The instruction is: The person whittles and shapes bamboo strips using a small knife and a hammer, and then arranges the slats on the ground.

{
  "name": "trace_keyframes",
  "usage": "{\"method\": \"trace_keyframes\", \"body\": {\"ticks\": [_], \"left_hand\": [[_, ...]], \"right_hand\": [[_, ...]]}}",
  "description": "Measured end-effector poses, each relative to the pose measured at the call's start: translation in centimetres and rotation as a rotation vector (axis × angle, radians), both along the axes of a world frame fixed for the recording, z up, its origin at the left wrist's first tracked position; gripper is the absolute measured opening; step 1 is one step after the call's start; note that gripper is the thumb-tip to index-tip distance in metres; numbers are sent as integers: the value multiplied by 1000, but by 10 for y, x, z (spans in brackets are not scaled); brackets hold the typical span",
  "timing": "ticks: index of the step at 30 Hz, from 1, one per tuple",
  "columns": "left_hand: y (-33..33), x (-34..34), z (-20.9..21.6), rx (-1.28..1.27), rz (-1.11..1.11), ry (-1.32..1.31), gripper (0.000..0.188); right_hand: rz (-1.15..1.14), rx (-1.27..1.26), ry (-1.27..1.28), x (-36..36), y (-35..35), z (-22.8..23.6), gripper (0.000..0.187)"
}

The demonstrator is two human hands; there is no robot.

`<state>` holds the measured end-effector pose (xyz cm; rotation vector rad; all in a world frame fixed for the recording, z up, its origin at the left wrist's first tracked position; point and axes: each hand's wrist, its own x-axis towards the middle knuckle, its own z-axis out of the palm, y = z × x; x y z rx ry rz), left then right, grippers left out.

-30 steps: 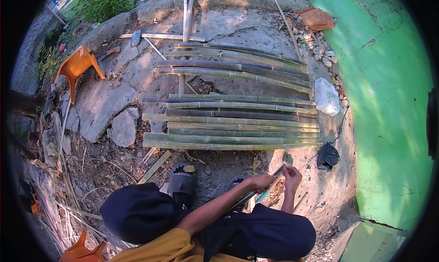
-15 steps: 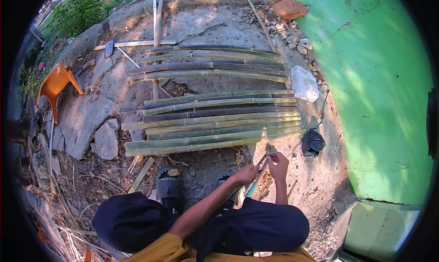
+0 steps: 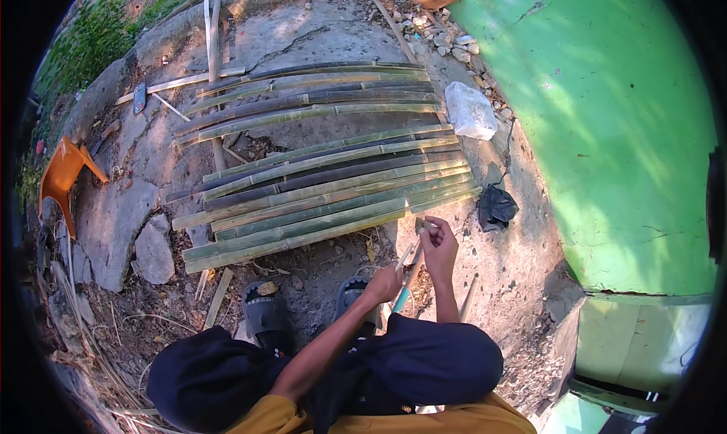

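Observation:
My left hand point(image 3: 385, 284) is closed around a thin, pale, narrow piece point(image 3: 405, 257) that points up and away; whether it is a strip or a blade I cannot tell. To its right, my right hand point(image 3: 439, 246) has thumb and fingers pinched together near a small greenish-brown piece point(image 3: 420, 225). Both hands are just in front of the near edge of a row of split bamboo slats point(image 3: 326, 233), not touching it. Beneath them a long, thin thing with a teal part point(image 3: 402, 298) slants between my knees.
More bamboo slats point(image 3: 303, 116) lie beyond, across a pole point(image 3: 218, 154). A black plastic bag point(image 3: 497, 207) and a clear plastic bag point(image 3: 470, 110) rest by their right ends. An orange chair point(image 3: 62, 175) is at left, broken slabs point(image 3: 155, 250) nearby, a green surface point(image 3: 606, 169) at right.
My hands have come apart a little, the right one rising slightly. The narrow piece in my left hand looked dark before and looks pale now. The whole view has shifted and tilted.

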<state>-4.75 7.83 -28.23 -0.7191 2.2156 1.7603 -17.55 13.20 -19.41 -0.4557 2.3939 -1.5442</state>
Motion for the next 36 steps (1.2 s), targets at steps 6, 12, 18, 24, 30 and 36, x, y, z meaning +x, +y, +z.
{"method": "trace_keyframes", "body": {"ticks": [6, 12, 18, 24, 30, 36], "left_hand": [[-11, -8, 2, 105, -46, -4, 52], [-19, -8, 20, 239, -22, -15, 54], [-9, -6, 9, 174, -4, 42, 54], [-3, -8, 3, 104, -24, -21, 50], [-1, -11, 12, 88, 12, -66, 48], [-12, -11, 13, 114, -6, -36, 46]], "right_hand": [[130, 180, 45, -12, 34, -11, 25], [272, 102, 54, -7, 37, -22, 14], [112, 137, 43, -14, 28, -37, 14], [26, 247, 154, 0, 20, -40, 17], [3, 268, 220, 7, 21, -39, 23], [-21, -14, -70, 8, 32, -51, 33]]}}
